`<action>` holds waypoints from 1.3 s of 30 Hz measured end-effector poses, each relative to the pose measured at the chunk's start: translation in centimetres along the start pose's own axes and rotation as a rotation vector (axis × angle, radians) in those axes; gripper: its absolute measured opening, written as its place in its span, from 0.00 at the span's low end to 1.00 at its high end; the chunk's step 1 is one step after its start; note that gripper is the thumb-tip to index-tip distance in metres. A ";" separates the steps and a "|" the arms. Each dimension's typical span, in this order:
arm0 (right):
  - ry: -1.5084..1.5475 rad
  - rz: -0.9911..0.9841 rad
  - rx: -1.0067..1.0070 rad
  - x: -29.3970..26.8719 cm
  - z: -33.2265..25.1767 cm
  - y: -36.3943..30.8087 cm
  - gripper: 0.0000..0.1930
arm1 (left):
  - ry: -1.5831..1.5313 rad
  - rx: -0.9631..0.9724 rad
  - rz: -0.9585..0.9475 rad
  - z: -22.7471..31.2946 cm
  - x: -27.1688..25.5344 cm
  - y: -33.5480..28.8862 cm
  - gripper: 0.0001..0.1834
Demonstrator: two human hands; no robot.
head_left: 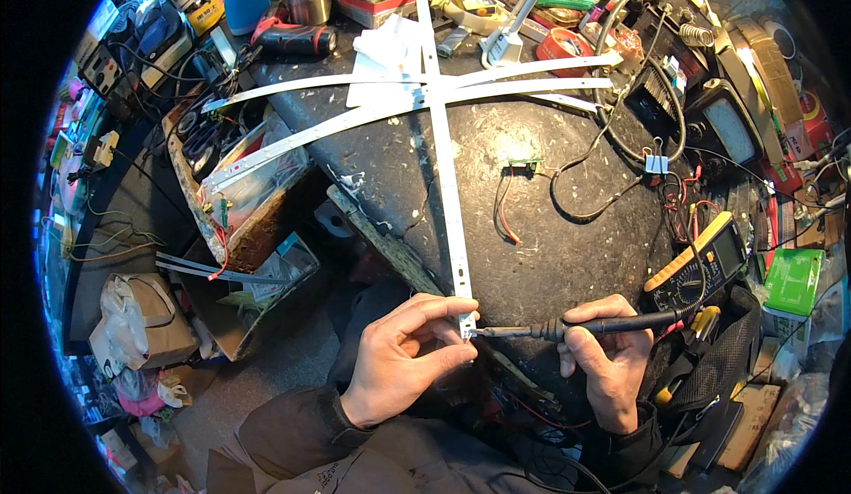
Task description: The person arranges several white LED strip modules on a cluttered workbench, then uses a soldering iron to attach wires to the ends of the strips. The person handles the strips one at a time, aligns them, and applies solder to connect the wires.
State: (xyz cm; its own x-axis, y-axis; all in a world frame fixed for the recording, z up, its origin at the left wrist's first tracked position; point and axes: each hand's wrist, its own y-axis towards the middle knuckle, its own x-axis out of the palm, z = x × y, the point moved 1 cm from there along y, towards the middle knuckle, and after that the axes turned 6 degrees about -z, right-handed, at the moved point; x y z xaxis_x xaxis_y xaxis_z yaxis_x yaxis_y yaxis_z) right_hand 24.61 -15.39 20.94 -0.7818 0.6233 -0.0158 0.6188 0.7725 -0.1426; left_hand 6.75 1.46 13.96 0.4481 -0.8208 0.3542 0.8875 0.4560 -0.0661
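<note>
My left hand [409, 352] pinches the near end of a long white LED strip bar [446, 170] between thumb and fingers. The bar runs away from me across the dark worktop. In my right hand [607, 356] is a black-handled soldering iron [620, 323], held like a pen. Its metal tip points left and meets the bar's end, where a small white connector sits; whether they touch I cannot tell. More white strips [310, 136] lie crosswise under or over the bar. A small green circuit board [523, 166] with red and black wires rests on the worktop.
A yellow-and-black multimeter [696, 263] stands at the right with cables around it. A red-and-black power drill [292, 38] and a white paper [386, 55] lie at the back. On the left is a worn open box [257, 192]. Tools and parts crowd the worktop's far edge [541, 42].
</note>
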 end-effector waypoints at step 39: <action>-0.009 -0.008 -0.006 -0.1 0.0 -0.1 0.11 | -0.011 -0.014 -0.011 0.3 -0.1 0.1 0.27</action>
State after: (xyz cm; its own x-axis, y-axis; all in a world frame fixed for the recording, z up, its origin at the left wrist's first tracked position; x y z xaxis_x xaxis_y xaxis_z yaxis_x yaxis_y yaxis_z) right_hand 24.57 -15.53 20.95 -0.7871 0.6164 -0.0232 0.6132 0.7780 -0.1365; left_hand 6.73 1.70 14.21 0.4375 -0.8218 0.3651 0.8937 0.4423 -0.0754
